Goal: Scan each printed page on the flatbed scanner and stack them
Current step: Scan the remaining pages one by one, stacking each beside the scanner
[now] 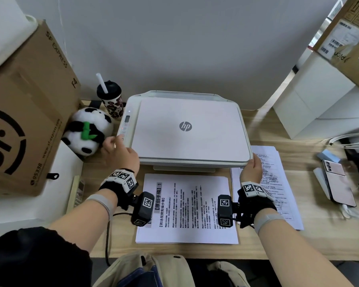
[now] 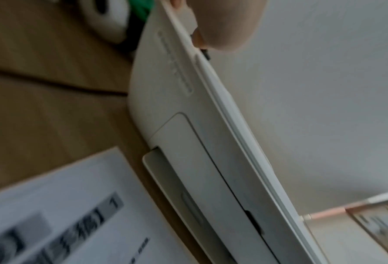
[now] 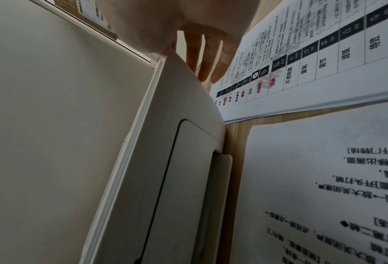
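Observation:
A white HP flatbed scanner [image 1: 187, 125] stands mid-desk with its lid down; it also shows in the wrist views [image 2: 211, 160] [image 3: 52, 125]. My left hand [image 1: 115, 142] reaches onto the control panel at its left edge, fingertips touching the buttons. My right hand [image 1: 253, 162] rests on the front right corner, thumb on the lid edge. Its straight fingers [image 3: 208, 59] lie down the scanner's side. A stack of printed pages [image 1: 187, 208] [image 2: 52, 214] [image 3: 324, 178] lies before the scanner, page "1" on top. A second printed stack [image 1: 278, 183] [image 3: 324, 62] lies to the right, beneath my right hand.
A large SF cardboard box [image 1: 25, 121], a panda plush [image 1: 87, 131] and a lidded cup with a straw [image 1: 110, 100] crowd the left side. On the right are a white box [image 1: 309, 100], cables [image 1: 350, 141] and a phone [image 1: 336, 183].

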### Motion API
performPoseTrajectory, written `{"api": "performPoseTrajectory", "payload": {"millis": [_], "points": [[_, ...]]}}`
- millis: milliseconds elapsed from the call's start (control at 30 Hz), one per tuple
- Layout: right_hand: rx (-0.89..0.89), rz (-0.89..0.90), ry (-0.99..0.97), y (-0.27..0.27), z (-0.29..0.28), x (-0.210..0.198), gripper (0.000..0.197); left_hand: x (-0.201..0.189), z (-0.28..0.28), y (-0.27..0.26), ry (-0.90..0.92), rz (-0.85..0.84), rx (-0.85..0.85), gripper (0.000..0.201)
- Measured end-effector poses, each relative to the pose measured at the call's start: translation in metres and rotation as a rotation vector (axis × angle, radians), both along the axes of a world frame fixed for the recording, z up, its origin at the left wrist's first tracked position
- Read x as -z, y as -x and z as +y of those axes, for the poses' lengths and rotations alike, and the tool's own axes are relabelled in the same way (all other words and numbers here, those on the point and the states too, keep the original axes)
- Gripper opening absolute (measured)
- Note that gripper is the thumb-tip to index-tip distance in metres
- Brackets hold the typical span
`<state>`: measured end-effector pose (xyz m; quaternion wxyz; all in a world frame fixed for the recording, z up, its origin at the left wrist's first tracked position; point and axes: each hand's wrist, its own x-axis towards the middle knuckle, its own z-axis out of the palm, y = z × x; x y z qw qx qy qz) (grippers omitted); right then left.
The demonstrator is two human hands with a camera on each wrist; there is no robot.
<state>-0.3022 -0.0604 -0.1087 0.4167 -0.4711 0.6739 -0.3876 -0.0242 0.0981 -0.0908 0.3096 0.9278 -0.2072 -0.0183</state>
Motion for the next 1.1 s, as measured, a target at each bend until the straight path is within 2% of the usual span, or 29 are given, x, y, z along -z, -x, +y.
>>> {"api": "performPoseTrajectory", "payload": {"millis": [133, 233, 300, 367, 567, 633, 700, 767, 900, 1033, 1100], "points": [[0.025, 0.002, -0.012, 0.0, -0.001, -0.002, 0.039, -0.022, -0.015, -0.012, -0.266, -0.012, 0.151, 0.035], [0.055, -0.017, 0.0, 0.001, -0.003, -0.004, 0.037, -0.028, -0.029, -0.02, -0.446, 0.068, 0.221, 0.037], [0.091, -0.058, 0.002, 0.001, -0.006, -0.008, 0.037, -0.028, -0.037, -0.032, -0.457, 0.179, 0.215, 0.044], [0.132, -0.083, 0.016, 0.002, -0.011, -0.012, 0.037, -0.035, -0.044, -0.044, -0.324, 0.309, 0.188, 0.05], [0.205, -0.101, 0.103, -0.004, -0.038, -0.031, 0.035, -0.084, -0.074, -0.079, 0.159, 0.464, 0.146, 0.032], [0.227, -0.133, 0.108, -0.01, -0.047, -0.038, 0.034, -0.103, -0.088, -0.089, 0.366, 0.541, 0.098, 0.033], [0.217, -0.141, 0.087, -0.017, -0.055, -0.042, 0.034, -0.124, -0.101, -0.094, 0.587, 0.634, 0.046, 0.036], [0.146, -0.155, 0.032, -0.027, -0.062, -0.043, 0.033, -0.142, -0.115, -0.099, 0.72, 0.647, 0.026, 0.04], [-0.062, -0.202, -0.15, -0.051, -0.073, -0.043, 0.03, -0.168, -0.144, -0.097, 0.81, 0.586, 0.097, 0.036], [-0.13, -0.36, -0.238, -0.069, -0.076, -0.055, 0.021, -0.17, -0.166, -0.094, 0.75, 0.532, 0.192, 0.029], [-0.162, -0.382, -0.246, -0.073, -0.076, -0.06, 0.023, -0.168, -0.172, -0.093, 0.753, 0.541, 0.221, 0.026]]}}
